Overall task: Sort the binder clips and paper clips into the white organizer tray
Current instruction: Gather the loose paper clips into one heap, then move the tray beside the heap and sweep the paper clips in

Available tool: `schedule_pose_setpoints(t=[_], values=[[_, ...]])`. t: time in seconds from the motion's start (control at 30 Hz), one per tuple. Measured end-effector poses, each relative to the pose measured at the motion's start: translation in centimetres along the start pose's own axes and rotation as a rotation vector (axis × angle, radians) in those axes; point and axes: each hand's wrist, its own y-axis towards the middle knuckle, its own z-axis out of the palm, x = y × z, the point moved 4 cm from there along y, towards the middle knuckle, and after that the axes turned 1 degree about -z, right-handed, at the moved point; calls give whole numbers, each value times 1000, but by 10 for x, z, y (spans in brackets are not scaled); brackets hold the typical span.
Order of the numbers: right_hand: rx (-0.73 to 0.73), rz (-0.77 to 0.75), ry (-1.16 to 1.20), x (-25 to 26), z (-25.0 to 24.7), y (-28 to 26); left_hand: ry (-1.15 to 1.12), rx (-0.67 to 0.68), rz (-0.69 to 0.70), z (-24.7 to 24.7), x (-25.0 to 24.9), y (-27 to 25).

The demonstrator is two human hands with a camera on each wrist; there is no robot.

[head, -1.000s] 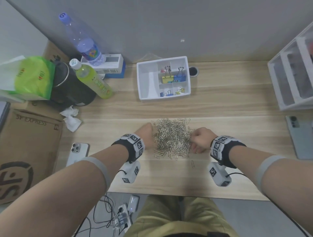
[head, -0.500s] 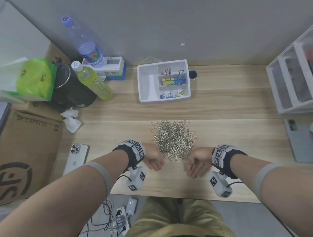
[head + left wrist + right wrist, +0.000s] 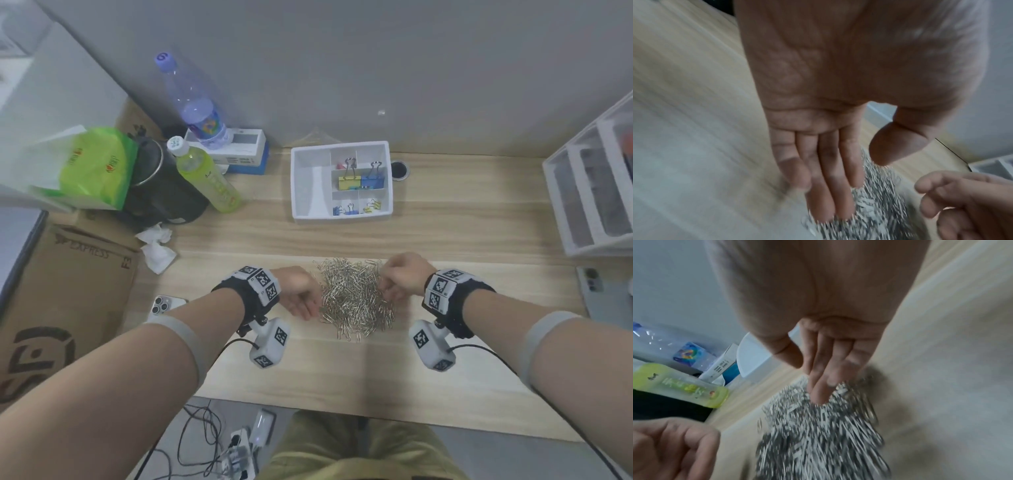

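A heap of silver paper clips (image 3: 354, 298) lies on the wooden desk (image 3: 342, 370). My left hand (image 3: 313, 310) is at the heap's left edge, with straight fingers (image 3: 824, 199) touching the clips and the thumb held apart. My right hand (image 3: 387, 291) is at the heap's right edge, fingers (image 3: 820, 391) reaching down into the clips. Neither hand holds anything. The white organizer tray (image 3: 310, 181) stands behind the heap. Its right compartments hold a yellow binder clip (image 3: 347, 181), a blue binder clip (image 3: 371, 180) and small binder clips (image 3: 342, 209). Its large left compartment looks empty.
A green bottle (image 3: 209, 181), a clear water bottle (image 3: 195, 102), a black pot (image 3: 164, 192) and crumpled tissue (image 3: 156, 246) crowd the desk's left. A phone (image 3: 164, 305) lies by my left forearm. White drawers (image 3: 589, 195) stand at the right edge.
Half a second ago both hands were drawn back at the heap's near side with curled fingers. They have since moved forward to flank the heap and opened.
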Motion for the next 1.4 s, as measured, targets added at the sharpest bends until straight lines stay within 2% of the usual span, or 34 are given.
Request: schedule_pose_setpoints(t=[0.1,0.2,0.4,0.5,0.6,0.8,0.9,1.03,1.17,1.3,1.4], values=[[-241,-91,-92,25,-29,14,62,-221,18,-38,11,-6],[-321,-114,-153,47,-43,28,75,-408,42,-66,17,-14],[-216,-160,-266,71,-41,62,20,-523,85,-92,9,-12],[-160,-125,-367,76,-38,76,12,-578,111,-101,4,-4],[-145,-86,-496,77,-38,84,8,-671,122,-110,-1,-1],[-131,-166,-614,87,-35,90,29,-870,188,-133,-8,5],[-60,-200,-648,95,-29,91,159,-998,232,-142,-15,4],[31,-283,-710,102,-11,83,429,-1142,202,-138,-20,-4],[108,-339,-723,108,11,72,603,-1139,144,-131,-16,-6],[200,-369,-731,111,30,60,587,-1094,71,-123,-4,-7],[239,-375,-743,108,41,54,551,-1009,-29,-114,10,-8]])
